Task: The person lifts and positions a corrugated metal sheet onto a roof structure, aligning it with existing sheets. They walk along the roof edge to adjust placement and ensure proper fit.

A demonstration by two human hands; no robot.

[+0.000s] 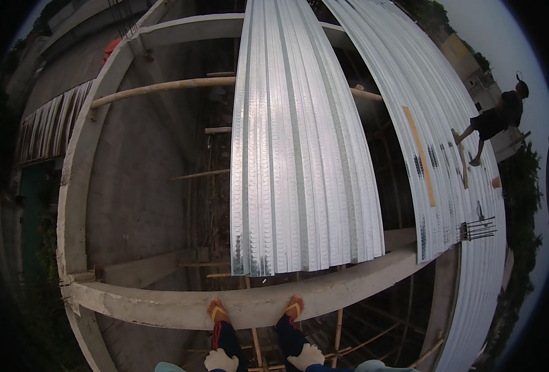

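"Where's the silver ribbed metal sheet (pixel 299 155)?"
"Its near end is by the grey concrete beam's (pixel 163 309) far edge."
"Left hand (pixel 221 361), right hand (pixel 307 356)?"
"Both rest on dark trouser legs (pixel 230 338); how open, one can't tell."

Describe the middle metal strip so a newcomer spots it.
Find the concrete beam under the wearer's feet. Ahead of it, the silvery ribbed middle strip runs away. It lies alone between dark openings, whereas the decking to its right carries an orange plank.
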